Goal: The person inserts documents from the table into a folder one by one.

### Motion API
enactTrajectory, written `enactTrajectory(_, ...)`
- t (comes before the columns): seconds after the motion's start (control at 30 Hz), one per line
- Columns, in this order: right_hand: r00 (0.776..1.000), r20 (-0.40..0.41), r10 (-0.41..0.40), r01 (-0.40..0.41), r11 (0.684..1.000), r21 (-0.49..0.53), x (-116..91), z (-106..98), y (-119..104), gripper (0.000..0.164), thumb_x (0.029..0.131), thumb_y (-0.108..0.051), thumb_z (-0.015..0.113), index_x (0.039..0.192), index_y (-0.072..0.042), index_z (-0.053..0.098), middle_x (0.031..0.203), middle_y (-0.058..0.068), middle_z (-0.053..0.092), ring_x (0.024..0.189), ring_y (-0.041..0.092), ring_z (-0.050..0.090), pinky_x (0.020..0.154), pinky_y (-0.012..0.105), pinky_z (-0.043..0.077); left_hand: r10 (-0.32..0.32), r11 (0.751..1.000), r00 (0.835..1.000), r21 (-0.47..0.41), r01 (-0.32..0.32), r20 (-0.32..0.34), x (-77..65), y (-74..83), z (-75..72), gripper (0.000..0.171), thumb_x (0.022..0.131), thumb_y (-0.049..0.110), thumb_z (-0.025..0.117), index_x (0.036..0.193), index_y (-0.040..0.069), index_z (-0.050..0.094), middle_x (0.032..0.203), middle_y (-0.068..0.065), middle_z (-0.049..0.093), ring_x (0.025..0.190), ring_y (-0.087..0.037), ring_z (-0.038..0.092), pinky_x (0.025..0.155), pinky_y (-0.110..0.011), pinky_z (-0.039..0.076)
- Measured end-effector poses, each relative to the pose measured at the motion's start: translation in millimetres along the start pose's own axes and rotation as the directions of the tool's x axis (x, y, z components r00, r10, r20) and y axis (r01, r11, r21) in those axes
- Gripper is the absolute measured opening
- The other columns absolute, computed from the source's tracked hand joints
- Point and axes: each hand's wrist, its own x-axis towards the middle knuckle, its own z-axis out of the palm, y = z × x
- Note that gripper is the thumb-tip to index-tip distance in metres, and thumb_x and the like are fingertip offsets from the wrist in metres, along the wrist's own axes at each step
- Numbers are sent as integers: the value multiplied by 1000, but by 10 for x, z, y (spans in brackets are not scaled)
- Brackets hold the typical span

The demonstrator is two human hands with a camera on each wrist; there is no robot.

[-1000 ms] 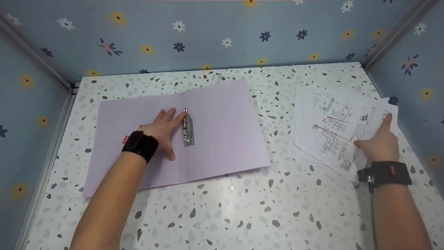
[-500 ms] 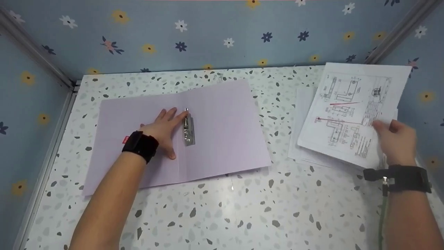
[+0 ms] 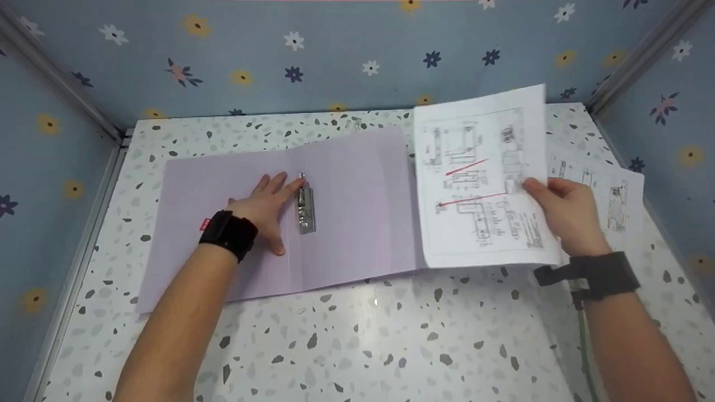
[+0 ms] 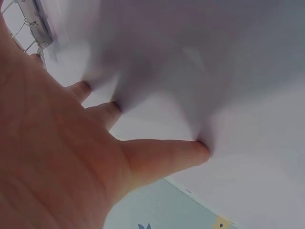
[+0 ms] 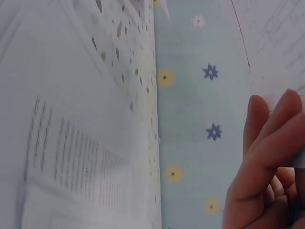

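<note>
Drawing sheet [image 3: 480, 178], printed and marked with two red lines, hangs right of the frame's centre, its left part over the right edge of the open lilac folder [image 3: 357, 215]; whether it is one leaf or several is hard to tell. Right hand [image 3: 575, 216]: fingers clamped on the sheet's right edge, thumb on the printed face. Left hand [image 3: 260, 209]: fingers spread apart, fingertips resting on the folder at left of centre, one reaching the upper end of the metal clip [image 3: 306, 207].

Carrying the sheet leftward looks like the step in hand. It calls for a light pinch that does not crease the edge, with the free left side held up so it does not catch on the folder's rim. Steady pressure from the spread fingers should stop the folder sliding on the desk [image 3: 335, 346], and the sheet is best turned square to the folder before it is let down.

Half a second ago the sheet was over the loose papers [image 3: 620, 206] at the right of the frame; now it is nearer the centre, and another drawing shows on those papers. The left hand and folder lie practically as before.
</note>
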Motion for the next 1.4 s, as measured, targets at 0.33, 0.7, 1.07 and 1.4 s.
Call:
enactTrajectory(0.33, 963, 244, -116, 69, 978, 195, -87, 970, -204, 49, 100, -38, 58, 133, -2, 59, 104, 17, 70, 78, 25, 70, 62, 32, 59, -1, 1000, 1000, 10, 1, -6, 33, 2, 20, 149, 49, 26, 100, 160, 41, 2, 167, -9, -6, 150, -40, -8, 85, -91, 9)
enactTrajectory(0.7, 886, 431, -172, 91, 975, 201, -100, 1510, -399, 44, 104, -21, 52, 144, -2, 47, 108, 16, 70, 90, 30, 71, 74, 39, 61, -26, 999, 1000, -30, 25, -6, 28, 39, 11, 150, 50, 23, 100, 159, 40, 0, 167, -7, -7, 151, -36, -10, 90, -90, 5)
enactTrajectory(1.07, 869, 453, -201, 128, 974, 187, -38, 1639, -402, 40, 104, -16, 49, 142, -3, 51, 104, 14, 72, 87, 31, 71, 69, 38, 60, -5, 1000, 1000, -14, 5, -1, 25, 17, -5, 150, 50, 24, 99, 159, 39, -3, 167, -8, -11, 150, -38, -12, 86, -91, 4)
enactTrajectory(1.4, 913, 396, -94, 81, 996, 48, 5, 1658, -360, 49, 104, -19, 47, 148, 2, 41, 113, 15, 66, 95, 26, 67, 79, 35, 57, 21, 998, 998, -67, -16, 66, 35, -53, 11, 148, 54, 49, 95, 159, 39, -9, 165, -8, -19, 148, -39, -19, 85, -90, -3)
